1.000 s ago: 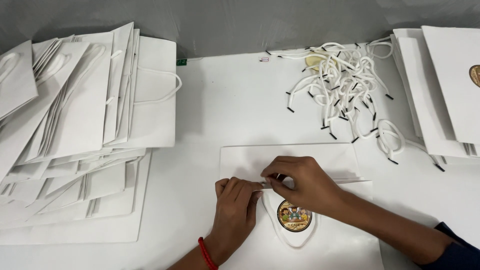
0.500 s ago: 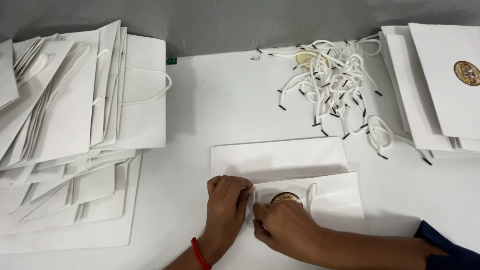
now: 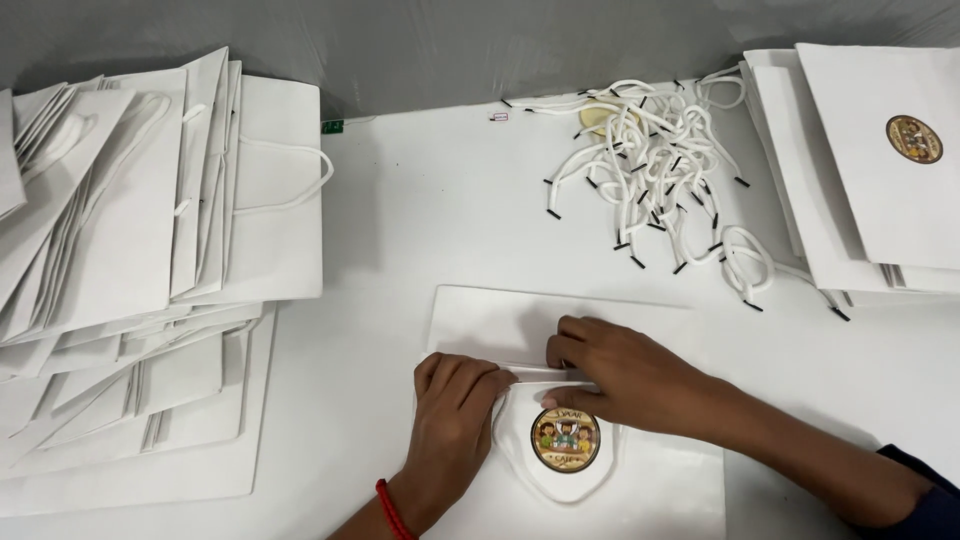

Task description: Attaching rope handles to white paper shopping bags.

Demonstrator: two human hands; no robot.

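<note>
Left hand (image 3: pixel 455 425): palm down on the flat white paper bag (image 3: pixel 640 490), fingers curled at the bag's upper edge, fingertips pressing the folded rim; nothing enclosed in the grip. Red thread band (image 3: pixel 390 510) on the wrist.
Right hand (image 3: pixel 620 375): reaching in from the right, fingers bent, thumb and fingertips pinched on the same folded rim, just beside the left fingertips; what sits between the fingertips too small to tell.
Paper bag: flat on the white table (image 3: pixel 430 220), near the lower centre of view, directly under both hands. Top flap folded back, lying above the hands as a pale rectangle.
Round sticker (image 3: pixel 565 440): colourful, on the bag's front face, just below the right hand, between the two wrists. A white cord loop (image 3: pixel 520 470) curving around it.
Loose cords (image 3: pixel 665 165): tangled heap of white handle cords with black tips, upper centre-right of the table, well apart from the hands.
Left stack (image 3: pixel 150 280): many white bags with cord handles already fitted, fanned and overlapping, at the left side.
Right stack (image 3: pixel 860 180): flat white bags, top one bearing a round sticker, at the upper right.
Backdrop: grey wall (image 3: pixel 450 40) behind the table edge.
Dark sleeve (image 3: pixel 925 500): visible on the right forearm, lower right corner.
</note>
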